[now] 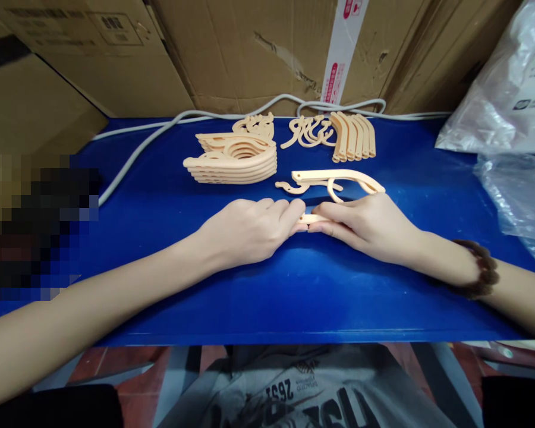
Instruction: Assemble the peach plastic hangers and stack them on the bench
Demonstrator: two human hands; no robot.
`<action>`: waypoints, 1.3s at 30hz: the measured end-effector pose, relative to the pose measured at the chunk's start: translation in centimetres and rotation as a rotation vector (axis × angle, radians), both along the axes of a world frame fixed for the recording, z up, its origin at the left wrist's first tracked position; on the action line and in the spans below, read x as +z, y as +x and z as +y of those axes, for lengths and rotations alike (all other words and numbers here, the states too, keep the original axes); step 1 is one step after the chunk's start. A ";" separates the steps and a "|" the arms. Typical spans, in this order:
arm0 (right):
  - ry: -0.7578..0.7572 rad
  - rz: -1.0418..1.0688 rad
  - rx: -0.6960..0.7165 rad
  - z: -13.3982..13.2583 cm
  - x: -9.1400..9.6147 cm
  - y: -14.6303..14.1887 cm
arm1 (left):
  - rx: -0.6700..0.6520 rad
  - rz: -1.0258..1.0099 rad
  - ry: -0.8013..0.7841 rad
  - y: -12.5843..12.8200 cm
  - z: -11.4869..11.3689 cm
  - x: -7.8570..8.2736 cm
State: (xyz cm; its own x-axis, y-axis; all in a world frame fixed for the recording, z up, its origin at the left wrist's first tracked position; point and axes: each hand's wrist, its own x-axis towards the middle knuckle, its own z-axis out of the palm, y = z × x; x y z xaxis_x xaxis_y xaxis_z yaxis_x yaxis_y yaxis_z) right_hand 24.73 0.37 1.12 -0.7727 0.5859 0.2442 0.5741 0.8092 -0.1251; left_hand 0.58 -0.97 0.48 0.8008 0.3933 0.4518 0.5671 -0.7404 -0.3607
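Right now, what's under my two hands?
A peach plastic piece shows between the fingertips of the left hand and right hand, with the blue table beneath. Only its middle shows; the fingers cover both ends.

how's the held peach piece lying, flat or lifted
Flat, it seems: peach piece lies on the blue table, left hand and right hand pinching it.

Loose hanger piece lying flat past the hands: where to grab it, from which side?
Take the hanger piece mid-span on its long curved arm, from above, pinching across its two edges. It lies flat on the blue table, and that stretch is free of its hook. The left hand and right hand pinch a small peach part.
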 end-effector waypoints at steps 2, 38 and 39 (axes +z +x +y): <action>-0.042 0.009 0.003 0.1 0.0 0.0 | -0.001 0.019 -0.005 0.0 0.0 0.1; -0.128 0.031 -0.042 -0.1 0.4 -0.6 | -0.078 -0.055 0.074 -0.2 0.4 -0.1; -0.092 0.017 -0.047 -0.1 0.3 -0.6 | -0.067 -0.067 0.050 -0.2 0.4 -0.1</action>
State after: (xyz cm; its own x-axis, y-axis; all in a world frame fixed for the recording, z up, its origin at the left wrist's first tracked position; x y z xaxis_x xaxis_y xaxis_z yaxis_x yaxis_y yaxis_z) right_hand 24.14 0.31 1.40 -0.7402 0.6417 0.2009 0.6079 0.7663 -0.2081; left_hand 0.40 -0.53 0.34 0.7919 0.3156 0.5227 0.5412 -0.7593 -0.3614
